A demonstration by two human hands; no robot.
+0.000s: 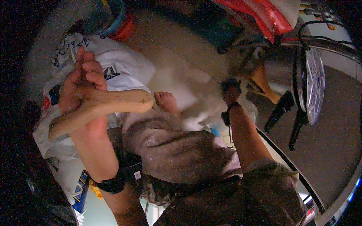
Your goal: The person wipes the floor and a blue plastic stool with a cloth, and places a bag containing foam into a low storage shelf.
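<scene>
My left hand (70,90) is raised at the left, palm towards me, fingers partly curled. It holds a pale wooden piece (127,101) shaped like a clothes hanger. One rounded end points right and the other slopes down-left. The hook, if there is one, is hidden. Behind this hand lies a white cloth garment (133,65) with black print. My right hand (232,93) reaches out beside the table's edge, dark and blurred. Whether it grips the black thing around it is unclear. A black strap circles each forearm.
A bare foot (167,102) shows past brown cloth (175,152) over my lap. On the grey tabletop (333,147) stands a shiny metal vessel (280,67) with black handles (278,113), beside another wooden piece (263,82). A red object (271,19) and blue-and-red tubs (124,28) lie further off.
</scene>
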